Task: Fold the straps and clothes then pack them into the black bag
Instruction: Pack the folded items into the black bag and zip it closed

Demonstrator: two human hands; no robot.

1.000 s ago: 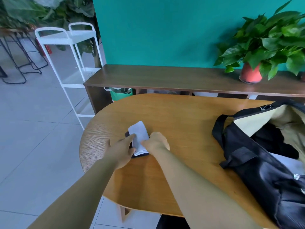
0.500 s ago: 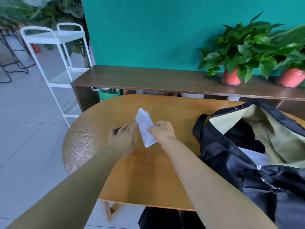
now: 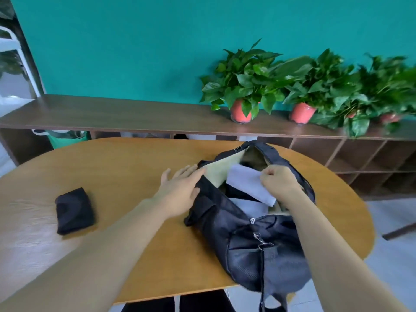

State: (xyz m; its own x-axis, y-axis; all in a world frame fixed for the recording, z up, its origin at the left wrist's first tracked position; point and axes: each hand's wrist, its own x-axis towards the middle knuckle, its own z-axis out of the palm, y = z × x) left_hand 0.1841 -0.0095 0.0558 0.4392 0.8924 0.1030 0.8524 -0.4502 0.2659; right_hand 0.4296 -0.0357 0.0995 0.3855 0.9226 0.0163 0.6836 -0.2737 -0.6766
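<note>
At the far left edge stands a white metal rack [image 3: 14, 42], only partly in sight. A long dark wooden shelf unit [image 3: 108, 115] runs along the teal wall [image 3: 126, 46], and a green bag [image 3: 67, 138] sits tucked under its left end. In front of it is the oval light wooden table [image 3: 117, 163].

On the left part of the tabletop lies a folded black garment [image 3: 74, 211], a flat squarish bundle, well apart from everything else. The person's left hand [image 3: 180, 188] reaches across the table palm down, fingers straight and slightly spread, holding nothing. Its fingertips touch the left lip of the open black fabric bag [image 3: 258, 251], right where the pale beige lining [image 3: 221, 173] folds outward.

The bag lies on the right half of the table with its mouth gaping upward. Over that mouth the right hand [image 3: 279, 180] pinches a folded white cloth [image 3: 246, 183] by its right edge, fingers curled onto it, with the cloth's lower edge down inside the opening. Beneath it, inside the bag, I can see something dark and another pale folded piece [image 3: 249, 207]. A small metal clip [image 3: 261, 242] hangs on the bag's near side.

On the shelf top behind, towards the right, stand leafy green plants in red pots [image 3: 242, 111]; the ones furthest right are blurred.
</note>
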